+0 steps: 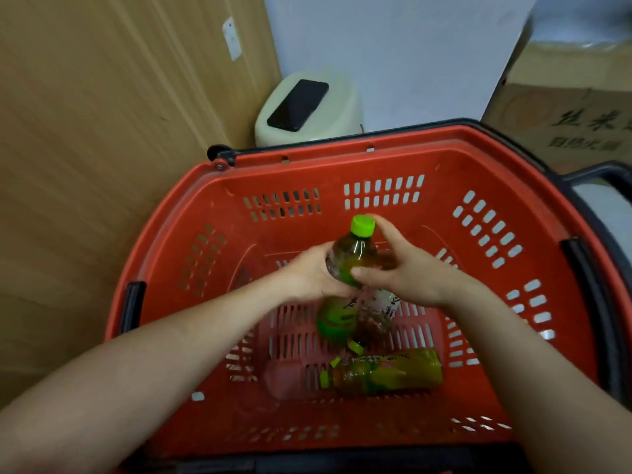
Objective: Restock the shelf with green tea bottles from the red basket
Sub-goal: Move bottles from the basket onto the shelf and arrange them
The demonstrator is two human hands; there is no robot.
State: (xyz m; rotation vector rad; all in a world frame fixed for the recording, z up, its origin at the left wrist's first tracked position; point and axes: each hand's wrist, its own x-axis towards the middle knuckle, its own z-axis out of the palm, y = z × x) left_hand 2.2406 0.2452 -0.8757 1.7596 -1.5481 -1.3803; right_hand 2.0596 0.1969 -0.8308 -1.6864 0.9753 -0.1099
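Here, seen from the head, the left hand [309, 273] and right hand [405, 268] both clasp an upright green tea bottle [352, 256] over the red basket [342, 165]. Another bottle [386, 371] lies on the basket floor. Behind stand a cream bin [342, 107] carrying a black phone [298, 104], cardboard sheets [102, 131] and a white wall [393, 56].

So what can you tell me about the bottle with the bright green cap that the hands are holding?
The held bottle is clear plastic with brownish-green tea inside and a bright green screw cap on top. It stands nearly upright, cap tilted away, raised over the red basket. A green label wraps its lower half, blurred. The left hand wraps its left side; the right hand grips the right, thumb across the front. Another bottle lies on its side on the basket floor below.
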